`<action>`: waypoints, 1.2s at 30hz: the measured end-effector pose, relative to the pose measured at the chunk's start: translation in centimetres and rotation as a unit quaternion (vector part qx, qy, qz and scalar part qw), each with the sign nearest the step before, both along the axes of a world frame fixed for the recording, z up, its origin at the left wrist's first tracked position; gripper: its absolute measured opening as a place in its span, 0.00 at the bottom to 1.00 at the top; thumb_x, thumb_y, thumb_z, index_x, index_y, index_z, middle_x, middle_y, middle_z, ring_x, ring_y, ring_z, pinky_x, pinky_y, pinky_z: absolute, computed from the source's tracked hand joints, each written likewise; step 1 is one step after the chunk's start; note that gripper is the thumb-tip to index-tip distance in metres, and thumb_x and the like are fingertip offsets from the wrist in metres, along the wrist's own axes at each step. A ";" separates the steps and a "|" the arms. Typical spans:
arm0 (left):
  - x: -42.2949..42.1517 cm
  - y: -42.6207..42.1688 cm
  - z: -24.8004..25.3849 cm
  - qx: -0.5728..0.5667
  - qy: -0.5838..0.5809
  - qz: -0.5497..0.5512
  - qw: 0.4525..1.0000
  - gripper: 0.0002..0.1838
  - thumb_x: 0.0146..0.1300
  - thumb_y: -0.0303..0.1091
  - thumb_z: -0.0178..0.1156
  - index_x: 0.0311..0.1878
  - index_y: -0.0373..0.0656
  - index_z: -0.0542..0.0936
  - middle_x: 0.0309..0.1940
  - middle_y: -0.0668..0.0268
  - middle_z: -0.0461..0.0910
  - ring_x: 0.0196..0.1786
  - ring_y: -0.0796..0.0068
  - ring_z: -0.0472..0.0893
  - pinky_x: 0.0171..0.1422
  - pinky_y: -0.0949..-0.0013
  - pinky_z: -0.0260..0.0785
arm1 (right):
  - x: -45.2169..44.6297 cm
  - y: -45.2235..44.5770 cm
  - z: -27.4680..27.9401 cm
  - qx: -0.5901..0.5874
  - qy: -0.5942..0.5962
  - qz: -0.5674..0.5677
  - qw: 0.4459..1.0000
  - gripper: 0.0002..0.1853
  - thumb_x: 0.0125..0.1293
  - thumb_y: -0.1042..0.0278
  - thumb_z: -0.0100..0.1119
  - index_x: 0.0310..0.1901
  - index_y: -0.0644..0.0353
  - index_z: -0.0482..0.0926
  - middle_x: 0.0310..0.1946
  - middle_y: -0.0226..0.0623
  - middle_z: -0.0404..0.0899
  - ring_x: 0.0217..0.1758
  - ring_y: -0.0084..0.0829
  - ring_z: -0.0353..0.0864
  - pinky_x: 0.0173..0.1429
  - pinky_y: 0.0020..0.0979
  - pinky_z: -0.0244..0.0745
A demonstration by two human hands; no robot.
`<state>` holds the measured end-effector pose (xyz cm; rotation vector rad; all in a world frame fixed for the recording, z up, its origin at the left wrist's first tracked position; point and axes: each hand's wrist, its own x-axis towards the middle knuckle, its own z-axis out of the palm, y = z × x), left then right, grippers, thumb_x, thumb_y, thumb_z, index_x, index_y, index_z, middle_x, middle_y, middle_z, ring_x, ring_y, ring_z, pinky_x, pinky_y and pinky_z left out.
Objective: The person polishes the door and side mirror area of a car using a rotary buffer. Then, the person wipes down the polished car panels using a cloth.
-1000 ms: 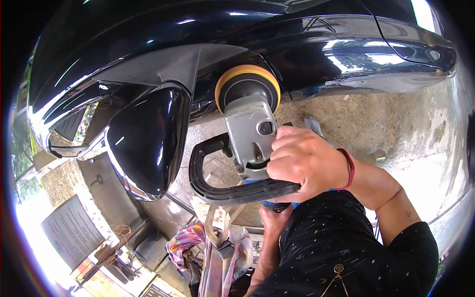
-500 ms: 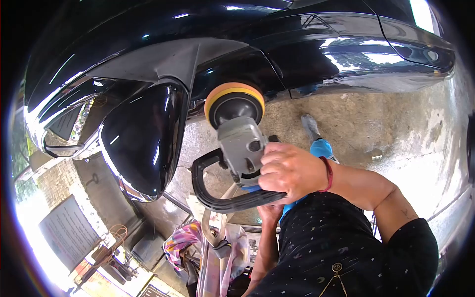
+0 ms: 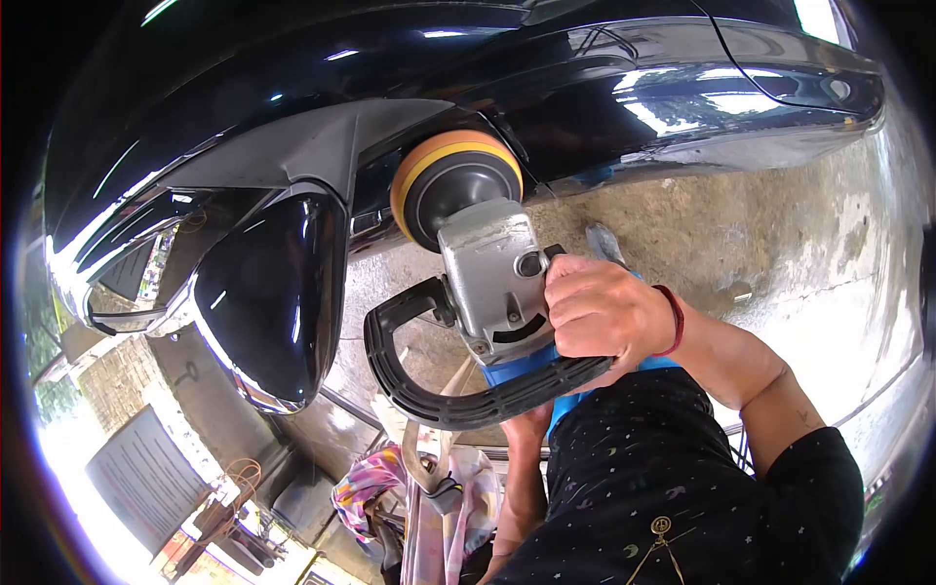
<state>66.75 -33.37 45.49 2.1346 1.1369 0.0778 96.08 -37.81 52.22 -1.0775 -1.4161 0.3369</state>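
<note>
A car polisher (image 3: pixel 492 283) with a grey metal head and a blue body is held out in front of me. Its round orange-and-yellow foam pad (image 3: pixel 414 175) lies against or very close to the black car door (image 3: pixel 575 117); contact is hard to make out. My right hand (image 3: pixel 609 312), with a red band at the wrist, is closed around the right side of the black loop handle (image 3: pixel 458 409). Behind that loop, my left hand (image 3: pixel 529 426) is at the polisher's rear end, its fingers mostly hidden by the handle and body.
Left of the polisher, the glossy black side mirror (image 3: pixel 263 292) sticks out from the car. A colourful cloth (image 3: pixel 458 517) and a strap hang below the tool. Farther left stands a printed board (image 3: pixel 146 478). Stained concrete floor (image 3: pixel 770 224) stretches along the car's side.
The polisher and its pad have risen toward the door and look larger. My right hand has shifted right and slightly up with the handle. The view has shifted a little too.
</note>
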 end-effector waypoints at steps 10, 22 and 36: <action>-1.6 -1.1 -2.1 0.013 0.044 -0.029 0.999 0.18 0.57 0.46 0.73 0.42 0.40 0.87 0.38 0.50 0.87 0.45 0.39 0.85 0.51 0.43 0.74 | -1.0 -1.5 -1.9 0.004 0.009 0.011 1.000 0.20 0.50 0.60 0.75 0.21 0.56 0.68 0.21 0.34 0.64 0.28 0.38 0.71 0.43 0.39 0.71; -3.1 -1.4 -3.1 0.009 0.021 -0.016 1.000 0.21 0.57 0.49 0.74 0.41 0.40 0.87 0.38 0.49 0.87 0.43 0.40 0.85 0.49 0.43 0.74 | -1.9 -1.5 -2.6 0.011 -0.007 -0.010 1.000 0.21 0.52 0.59 0.74 0.20 0.57 0.68 0.21 0.33 0.64 0.28 0.38 0.70 0.41 0.39 0.71; -0.1 0.2 2.2 0.003 -0.026 -0.032 0.999 0.19 0.50 0.31 0.75 0.46 0.38 0.86 0.40 0.55 0.89 0.45 0.54 0.90 0.52 0.56 0.80 | 0.3 0.4 1.4 -0.016 0.011 -0.023 1.000 0.23 0.46 0.53 0.78 0.22 0.56 0.70 0.21 0.35 0.71 0.29 0.41 0.76 0.44 0.40 0.72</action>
